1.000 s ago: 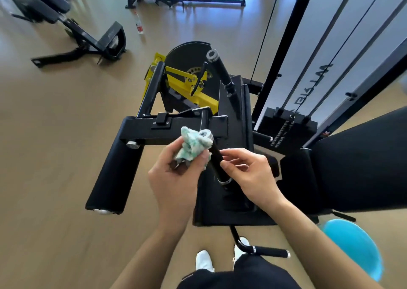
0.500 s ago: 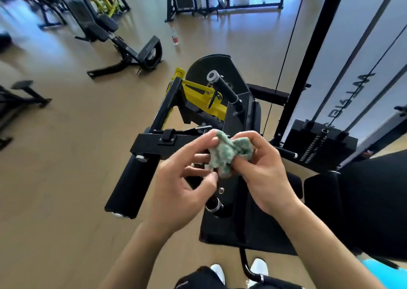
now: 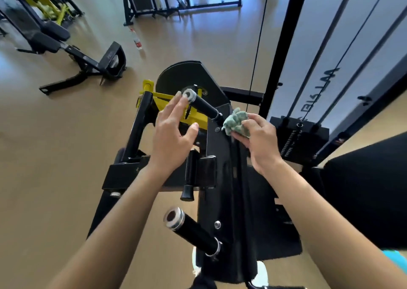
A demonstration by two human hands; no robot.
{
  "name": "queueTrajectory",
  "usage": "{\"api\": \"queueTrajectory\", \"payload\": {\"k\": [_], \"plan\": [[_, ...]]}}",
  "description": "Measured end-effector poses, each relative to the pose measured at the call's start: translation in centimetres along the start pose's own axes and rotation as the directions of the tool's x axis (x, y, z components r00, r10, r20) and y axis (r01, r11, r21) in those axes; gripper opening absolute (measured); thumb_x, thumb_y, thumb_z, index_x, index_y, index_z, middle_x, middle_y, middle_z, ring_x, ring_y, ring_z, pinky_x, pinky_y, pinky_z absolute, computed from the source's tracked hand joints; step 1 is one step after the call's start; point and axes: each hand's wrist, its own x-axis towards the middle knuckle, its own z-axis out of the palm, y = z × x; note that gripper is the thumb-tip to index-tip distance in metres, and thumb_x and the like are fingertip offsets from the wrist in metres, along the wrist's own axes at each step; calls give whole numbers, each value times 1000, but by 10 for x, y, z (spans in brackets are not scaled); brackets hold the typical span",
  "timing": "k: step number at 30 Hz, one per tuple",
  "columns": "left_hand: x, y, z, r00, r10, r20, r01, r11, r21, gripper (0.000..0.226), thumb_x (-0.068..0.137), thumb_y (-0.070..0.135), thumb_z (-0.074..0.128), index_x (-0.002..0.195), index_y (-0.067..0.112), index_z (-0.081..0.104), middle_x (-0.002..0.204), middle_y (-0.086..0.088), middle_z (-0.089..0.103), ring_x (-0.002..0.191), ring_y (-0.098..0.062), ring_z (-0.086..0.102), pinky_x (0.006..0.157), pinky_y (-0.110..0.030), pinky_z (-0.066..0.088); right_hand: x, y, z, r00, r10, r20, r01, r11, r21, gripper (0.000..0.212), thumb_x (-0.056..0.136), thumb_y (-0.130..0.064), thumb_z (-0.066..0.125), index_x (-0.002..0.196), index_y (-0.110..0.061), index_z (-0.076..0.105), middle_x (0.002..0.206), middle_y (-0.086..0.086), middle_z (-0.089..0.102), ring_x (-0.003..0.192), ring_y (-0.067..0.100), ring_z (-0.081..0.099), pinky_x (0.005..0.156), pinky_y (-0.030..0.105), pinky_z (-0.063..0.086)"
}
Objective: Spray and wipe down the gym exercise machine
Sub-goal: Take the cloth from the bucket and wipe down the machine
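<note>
Near handle (image 3: 193,233), smooth black cylinder, sits bare. Right hand (image 3: 256,139) pinches the crumpled green cloth (image 3: 236,122) against the machine (image 3: 222,156) frame; left hand (image 3: 170,132), fingers spread, holds nothing beside the far handle (image 3: 201,104).

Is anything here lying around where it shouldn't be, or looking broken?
One thing: a small bottle stands alone on the open floor beyond the machine, away from any equipment. Nothing looks spilled or damaged. The right hand holds the cloth.

Mottled green-white cloth (image 3: 236,122) beside black machine frame (image 3: 222,156), yellow bracket (image 3: 193,114) beyond it, tan floor (image 3: 55,145) around it
</note>
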Motion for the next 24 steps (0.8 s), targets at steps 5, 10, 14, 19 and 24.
{"api": "queueTrajectory", "payload": {"k": [5,10,14,19,24], "plan": [[11,-21,21,993,113,-41,-113,993,-15,75,92,3,63,159,26,38,166,12,33,128,24,36,92,-7,48,40,22,28,989,-146,9,144,961,-236,13,93,-15,69,99,-25,75,110,6,74,105,23,73,91,40,61],[12,-31,20,991,133,-34,-135,988,-72,81,87,-4,59,159,29,38,165,18,33,129,6,50,78,-23,60,59,35,52,979,-206,-7,180,873,-454,12,88,-23,80,96,-27,72,103,-4,73,98,19,72,85,45,63],[13,-36,20,991,135,-19,-136,981,-141,82,86,-5,58,157,32,40,163,21,35,120,-8,63,72,-28,62,57,27,64,952,-300,56,292,844,-449,13,83,-21,82,92,-27,75,97,3,76,92,26,75,80,48,63],[14,-35,22,993,111,-27,-114,977,-180,79,89,-4,59,157,31,41,162,20,35,116,-11,65,76,-33,63,50,8,72,861,-463,212,507,740,-443,23,85,-13,82,106,-18,74,103,1,75,95,19,72,81,41,62],[13,-35,20,994,106,-10,-106,979,-176,83,85,-5,63,155,34,42,160,22,37,91,-8,67,66,-30,62,63,36,43,948,-316,48,267,700,-662,15,86,-14,82,98,-19,75,96,-1,73,91,17,71,84,43,61]]}}
